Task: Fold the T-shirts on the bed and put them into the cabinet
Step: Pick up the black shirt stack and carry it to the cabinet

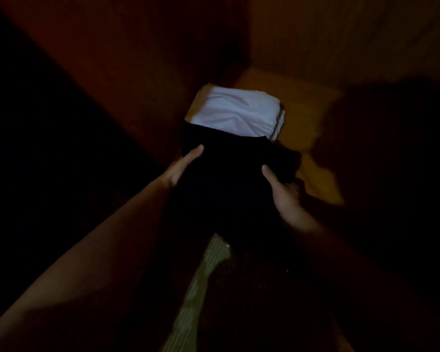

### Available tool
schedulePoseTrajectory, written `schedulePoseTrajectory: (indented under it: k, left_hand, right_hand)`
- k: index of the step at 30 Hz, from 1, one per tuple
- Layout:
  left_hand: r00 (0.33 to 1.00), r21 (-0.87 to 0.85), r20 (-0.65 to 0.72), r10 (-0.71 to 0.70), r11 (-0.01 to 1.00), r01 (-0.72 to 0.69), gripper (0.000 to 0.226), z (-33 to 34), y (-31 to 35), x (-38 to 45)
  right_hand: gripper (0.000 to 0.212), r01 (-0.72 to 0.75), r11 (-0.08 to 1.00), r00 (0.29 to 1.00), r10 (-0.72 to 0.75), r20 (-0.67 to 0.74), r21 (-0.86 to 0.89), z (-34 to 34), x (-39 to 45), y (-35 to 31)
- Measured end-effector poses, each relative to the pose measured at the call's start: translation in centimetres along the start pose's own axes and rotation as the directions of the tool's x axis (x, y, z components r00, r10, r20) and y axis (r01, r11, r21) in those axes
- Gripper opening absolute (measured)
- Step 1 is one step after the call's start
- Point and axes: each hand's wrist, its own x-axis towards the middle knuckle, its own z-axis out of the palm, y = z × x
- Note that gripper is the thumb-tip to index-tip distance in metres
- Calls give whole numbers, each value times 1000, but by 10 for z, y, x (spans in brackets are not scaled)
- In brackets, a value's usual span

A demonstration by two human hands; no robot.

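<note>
- Your left hand (179,165) and right hand (281,190) grip the black folded T-shirt (224,179) by its sides, long axis pointing into the cabinet (302,118).
- It overlaps the white folded T-shirt (235,114) on the cabinet shelf.

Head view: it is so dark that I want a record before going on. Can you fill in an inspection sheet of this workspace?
Surface: yellow-brown wooden cabinet shelf, partly in shadow.
Job's things: folded white T-shirt lies on the shelf near the left wall; folded black T-shirt held in front of it, overlapping its near edge.
Clutter: nothing seen.
Hands: left hand and right hand grip the black T-shirt's sides, thumbs on top.
Cables: nothing seen.
Surroundings: reddish wooden cabinet walls; pale striped strip below, too dark to identify.
</note>
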Motion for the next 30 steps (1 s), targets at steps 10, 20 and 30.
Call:
schedulePoseTrajectory:
  k: [10,20,30]
  left_hand:
    - [961,258,-211,179,958,-122,86,-1,46,7]
    - [432,846,526,733,-394,-360,60,33,-17,-38]
    - [590,818,564,579,-490,-301,116,-10,-30,1]
  right_hand:
    - [124,-22,976,992,-6,-128,-217,22,24,-26]
    - [20,625,17,497,-779,382,-780,19,1,-31]
    - [122,691,-57,656,-369,658,-721,15,-10,-9]
